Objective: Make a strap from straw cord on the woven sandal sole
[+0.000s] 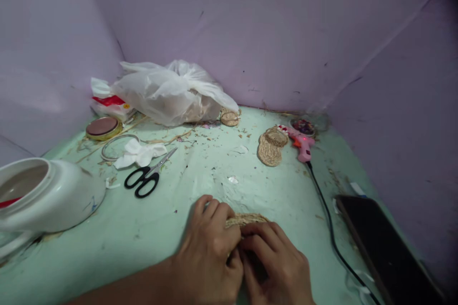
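My left hand (214, 243) is closed around the left end of a braided straw piece (246, 219), low in the middle of the view. My right hand (277, 259) pinches the near edge of the same piece, its fingertips almost touching the left hand. Both hands cover most of the piece, so its full shape is hidden. Ahead and to the right lies a small slipper-shaped straw piece (271, 147). A pink glue gun (304, 145) with a lit red light rests beside it. Black-handled scissors (148, 176) lie half spread to the left.
A white ceramic pot (77, 195) lies on its side at left. Behind are a white plastic bag (171, 93), a round lid (103, 127) and a straw disc (229, 117). A black cord (327, 214) runs past a dark phone (382, 252) at right. Walls enclose the table.
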`<act>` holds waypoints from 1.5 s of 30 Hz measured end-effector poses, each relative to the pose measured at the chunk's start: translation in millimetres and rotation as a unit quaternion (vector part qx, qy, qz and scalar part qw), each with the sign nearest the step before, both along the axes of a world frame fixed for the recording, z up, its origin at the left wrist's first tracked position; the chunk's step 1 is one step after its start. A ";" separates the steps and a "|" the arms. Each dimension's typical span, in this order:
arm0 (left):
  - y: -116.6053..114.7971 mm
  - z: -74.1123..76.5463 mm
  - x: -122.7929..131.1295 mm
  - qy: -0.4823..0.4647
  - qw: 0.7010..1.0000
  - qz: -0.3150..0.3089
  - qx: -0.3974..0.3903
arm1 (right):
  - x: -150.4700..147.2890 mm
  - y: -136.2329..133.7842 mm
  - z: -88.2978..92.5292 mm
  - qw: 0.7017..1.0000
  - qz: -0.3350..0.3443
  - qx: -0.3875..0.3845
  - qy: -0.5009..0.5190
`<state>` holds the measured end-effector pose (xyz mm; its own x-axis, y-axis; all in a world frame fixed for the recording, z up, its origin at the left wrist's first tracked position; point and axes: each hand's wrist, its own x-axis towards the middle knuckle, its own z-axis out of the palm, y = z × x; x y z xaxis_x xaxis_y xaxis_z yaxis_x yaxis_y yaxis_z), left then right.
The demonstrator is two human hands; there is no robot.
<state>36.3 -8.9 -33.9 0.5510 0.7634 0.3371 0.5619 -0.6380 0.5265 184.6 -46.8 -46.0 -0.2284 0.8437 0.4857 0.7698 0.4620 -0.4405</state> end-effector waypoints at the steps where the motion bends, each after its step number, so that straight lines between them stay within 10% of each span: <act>1: -0.1 0.0 0.6 -0.006 1.000 0.004 0.004 | 0.5 0.7 -0.8 1.000 0.002 0.008 -0.002; 45: 4.8 -11.1 -0.6 -0.037 0.999 -0.017 0.029 | -6.5 4.8 -2.0 0.995 -0.018 0.080 0.063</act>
